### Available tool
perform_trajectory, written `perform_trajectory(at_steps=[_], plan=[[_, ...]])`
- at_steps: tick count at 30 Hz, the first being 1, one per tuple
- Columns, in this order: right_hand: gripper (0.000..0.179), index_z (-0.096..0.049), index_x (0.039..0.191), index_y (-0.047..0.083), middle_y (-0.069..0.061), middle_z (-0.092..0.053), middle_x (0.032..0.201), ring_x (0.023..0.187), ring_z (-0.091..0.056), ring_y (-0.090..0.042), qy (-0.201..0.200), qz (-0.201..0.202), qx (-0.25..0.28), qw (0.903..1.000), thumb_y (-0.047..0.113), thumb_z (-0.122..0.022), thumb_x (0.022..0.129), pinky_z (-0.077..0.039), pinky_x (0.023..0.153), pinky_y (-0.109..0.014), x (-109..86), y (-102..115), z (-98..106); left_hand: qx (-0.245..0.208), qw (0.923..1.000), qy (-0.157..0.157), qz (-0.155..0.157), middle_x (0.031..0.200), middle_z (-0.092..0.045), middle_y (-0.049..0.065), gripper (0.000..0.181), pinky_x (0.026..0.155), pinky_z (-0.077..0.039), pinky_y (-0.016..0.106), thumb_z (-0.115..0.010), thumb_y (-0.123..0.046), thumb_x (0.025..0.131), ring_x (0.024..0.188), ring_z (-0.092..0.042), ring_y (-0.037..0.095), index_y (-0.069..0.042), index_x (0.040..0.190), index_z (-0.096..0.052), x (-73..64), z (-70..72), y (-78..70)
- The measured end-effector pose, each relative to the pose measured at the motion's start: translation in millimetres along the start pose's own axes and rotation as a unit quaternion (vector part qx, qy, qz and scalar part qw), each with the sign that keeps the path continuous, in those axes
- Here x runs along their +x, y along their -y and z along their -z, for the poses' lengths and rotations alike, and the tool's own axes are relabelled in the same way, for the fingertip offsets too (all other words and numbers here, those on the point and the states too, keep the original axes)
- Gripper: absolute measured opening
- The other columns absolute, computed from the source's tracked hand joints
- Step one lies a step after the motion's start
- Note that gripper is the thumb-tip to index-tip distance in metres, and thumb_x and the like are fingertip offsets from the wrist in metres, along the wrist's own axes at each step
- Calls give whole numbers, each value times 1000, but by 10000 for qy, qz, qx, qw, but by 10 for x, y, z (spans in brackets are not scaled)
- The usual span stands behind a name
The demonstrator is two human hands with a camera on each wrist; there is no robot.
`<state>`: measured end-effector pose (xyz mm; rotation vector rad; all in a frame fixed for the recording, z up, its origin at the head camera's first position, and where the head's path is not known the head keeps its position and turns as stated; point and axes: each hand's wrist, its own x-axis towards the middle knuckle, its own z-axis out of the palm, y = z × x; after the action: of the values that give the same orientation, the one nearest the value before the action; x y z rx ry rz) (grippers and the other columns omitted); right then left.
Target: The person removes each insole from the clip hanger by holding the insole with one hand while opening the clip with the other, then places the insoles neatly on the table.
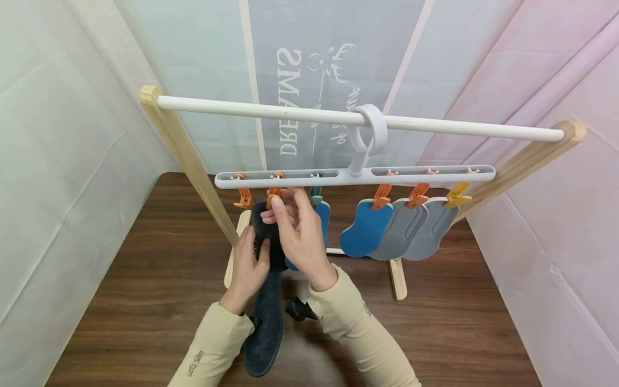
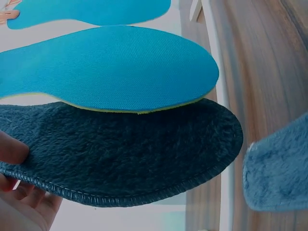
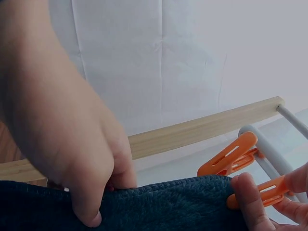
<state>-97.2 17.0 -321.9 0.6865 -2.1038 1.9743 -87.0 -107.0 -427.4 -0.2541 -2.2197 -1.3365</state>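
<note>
Held by the edge in the left hand (image 1: 249,269): a dark, fuzzy insole (image 1: 276,255) with stitched rim, roughly upright, broad end down. Pinched in the right hand (image 1: 306,234): a slotted orange clip (image 1: 273,193), overlapping the insole's upper end, unclear whether clamped.

From my station I'm running the head camera high above, and it's facing forward and down, taking in the white rod (image 1: 314,115) near twelve o'clock. My left wrist camera is looking from very close across the dark insole (image 2: 125,154), catching the wooden tabletop (image 2: 260,72) toward two o'clock. Now my right wrist camera is also staring in tight, framing the left hand (image 3: 91,156) at eight o'clock and orange clips (image 3: 226,158) toward four. All three views are sharing that dark insole.
</note>
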Motion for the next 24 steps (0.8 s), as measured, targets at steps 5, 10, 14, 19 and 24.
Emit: perform_trajectory(at_steps=[5, 10, 14, 19, 24], plan=[[33, -43, 133, 0, -20, -55, 125, 87, -69, -32, 39, -17, 109, 9999, 12, -45, 102, -58, 78, -28, 5, -23, -2, 51, 9998, 86, 188, 100, -59, 18, 26, 72, -49, 42, -55, 8, 86, 91, -58, 27, 5, 112, -56, -58, 14, 4], [28, -47, 126, -2, -20, -58, 120, 85, -69, -34, 50, 36, 208, 9998, 11, -45, 102, -59, 76, -29, 13, -30, 8, 178, 9995, 107, 251, 100, -59, 17, 25, 72, -47, 40, -55, 6, 87, 90, -56, 26, 5, 112, -57, -116, 20, 19], [27, -47, 126, -3, -20, -59, 118, 84, -69, -34, 72, 99, 299, 9995, 10, -45, 102, -59, 75, -30, 22, -23, 8, 274, 9987, 183, 389, 94, -56, 15, 22, 68, -42, 34, -56, 6, 87, 81, -51, 24, 4, 109, -56, -183, 19, 41], [28, -47, 127, -2, -21, -58, 117, 83, -69, -35, 118, 100, 376, 9992, 10, -45, 102, -59, 75, -31, 28, -11, -2, 367, 9969, 173, 676, 84, -51, 12, 20, 62, -36, 28, -57, 7, 85, 72, -44, 19, 3, 104, -56, -303, 28, 95], [28, -44, 128, -1, -20, -58, 120, 84, -69, -32, 190, 135, 235, 9995, 10, -43, 103, -59, 76, -30, 21, -10, -1, 254, 9953, -24, 939, 92, -59, 14, 24, 68, -42, 32, -57, 6, 86, 82, -53, 22, 2, 110, -57, -369, 59, 106]])
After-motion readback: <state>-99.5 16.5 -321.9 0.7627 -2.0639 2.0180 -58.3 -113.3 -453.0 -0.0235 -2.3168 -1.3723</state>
